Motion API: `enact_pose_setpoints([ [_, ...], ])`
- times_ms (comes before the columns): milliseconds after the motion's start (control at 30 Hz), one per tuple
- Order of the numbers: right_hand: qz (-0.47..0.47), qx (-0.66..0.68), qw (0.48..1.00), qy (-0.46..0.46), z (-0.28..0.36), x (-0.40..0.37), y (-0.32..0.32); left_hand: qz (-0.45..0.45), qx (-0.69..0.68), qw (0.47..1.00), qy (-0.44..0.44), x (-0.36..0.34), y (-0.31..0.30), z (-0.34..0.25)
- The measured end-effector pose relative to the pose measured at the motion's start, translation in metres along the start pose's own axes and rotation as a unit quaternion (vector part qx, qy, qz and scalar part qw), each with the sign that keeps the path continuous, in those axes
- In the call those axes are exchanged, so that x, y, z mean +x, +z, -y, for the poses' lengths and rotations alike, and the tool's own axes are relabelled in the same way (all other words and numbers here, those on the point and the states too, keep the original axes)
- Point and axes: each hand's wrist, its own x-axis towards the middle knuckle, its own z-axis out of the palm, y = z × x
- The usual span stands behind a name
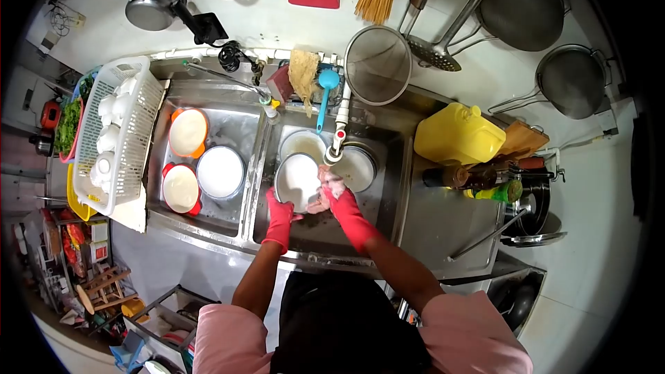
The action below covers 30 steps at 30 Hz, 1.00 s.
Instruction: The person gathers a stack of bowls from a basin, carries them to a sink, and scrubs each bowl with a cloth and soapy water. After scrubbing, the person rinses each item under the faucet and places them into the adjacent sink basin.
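Note:
Both of my hands wear red rubber gloves and are over the right sink basin (388, 215). My left hand (280, 213) grips the lower left rim of a white bowl (298, 179), which is tilted toward me. At the bowl's right side, my right hand (332, 192) holds a pale, sudsy cloth (330, 180) just below the faucet (335, 154). Behind the held bowl is another white bowl (303, 141). A round bowl with a dark rim (359, 169) lies to the right, partly hidden by the faucet and my right hand.
The left basin holds two orange-rimmed pots (188, 133) and a white round bowl (221, 172). Farther left stands a white basket (131, 131) of cups. A yellow jug (458, 134) and bottles (478, 176) stand right. A strainer (378, 65) hangs above the faucet.

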Motion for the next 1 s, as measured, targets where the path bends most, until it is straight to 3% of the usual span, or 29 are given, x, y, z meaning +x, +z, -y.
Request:
enact_pose_setpoints([
  [33,-0.020,-0.160,0.982,-0.098,-0.003,-0.010,0.014,-0.002,-0.046,0.998,-0.045,-0.004,0.003,0.005],
  [67,-0.038,-0.315,0.929,-0.192,0.000,-0.022,0.036,0.030,-0.056,0.995,-0.072,-0.007,0.002,0.013],
  [133,-0.145,-0.285,0.947,-0.019,0.005,-0.025,0.056,0.095,-0.075,0.985,-0.122,-0.013,-0.003,0.028],
  [200,-0.191,-0.280,0.939,0.055,-0.013,-0.021,0.044,0.151,-0.100,0.976,-0.118,-0.027,-0.002,0.041],
  [233,-0.183,-0.295,0.937,0.041,-0.041,-0.008,0.015,0.179,-0.113,0.971,-0.114,-0.031,-0.003,0.045],
  [333,-0.110,-0.260,0.956,0.082,-0.050,-0.008,0.014,0.242,-0.106,0.959,-0.106,-0.008,-0.008,0.079],
  [367,-0.078,-0.234,0.963,0.110,-0.041,-0.015,0.026,0.161,-0.153,0.972,-0.070,-0.023,0.002,0.069],
  [433,-0.028,-0.123,0.972,0.200,-0.029,-0.026,0.044,0.170,-0.335,0.927,-0.007,-0.028,0.012,0.055],
  [467,0.006,-0.194,0.957,0.214,-0.030,-0.029,0.042,0.154,-0.392,0.907,0.006,-0.018,0.011,0.060],
  [533,0.072,-0.331,0.911,0.235,-0.037,-0.031,0.023,0.170,-0.424,0.889,0.025,-0.031,0.001,0.038],
  [567,0.060,-0.466,0.869,0.157,-0.048,-0.032,0.001,0.141,-0.393,0.907,0.060,-0.044,0.001,0.022],
  [600,0.029,-0.596,0.797,0.088,-0.049,-0.036,-0.006,0.109,-0.361,0.921,0.093,-0.049,0.000,0.020],
  [633,0.016,-0.654,0.742,0.143,-0.041,-0.026,-0.016,0.103,-0.338,0.932,0.077,-0.053,0.000,0.023],
  [733,-0.095,-0.792,0.602,0.023,0.010,-0.027,0.048,0.109,-0.285,0.950,0.070,-0.044,0.005,0.035],
  [767,-0.064,-0.797,0.583,-0.145,0.000,-0.023,0.042,0.124,-0.282,0.947,0.088,-0.044,0.014,0.037],
  [800,-0.032,-0.667,0.742,-0.062,-0.008,-0.025,0.043,0.137,-0.282,0.944,0.107,-0.043,0.022,0.037],
  [833,-0.038,-0.456,0.889,0.026,-0.016,-0.027,0.043,0.118,-0.276,0.949,0.098,-0.040,0.026,0.037],
  [867,-0.081,-0.276,0.952,0.103,-0.024,-0.029,0.043,0.116,-0.287,0.946,0.094,-0.038,0.026,0.032],
  [900,-0.003,-0.302,0.947,0.108,-0.030,-0.038,0.038,0.115,-0.297,0.944,0.091,-0.039,0.022,0.020],
  [933,0.074,-0.394,0.910,0.103,-0.034,-0.038,0.026,0.114,-0.308,0.940,0.089,-0.040,0.018,0.008],
  [1000,0.219,-0.552,0.803,0.048,-0.041,-0.038,0.004,0.123,-0.338,0.931,0.061,-0.039,0.009,0.005],
])
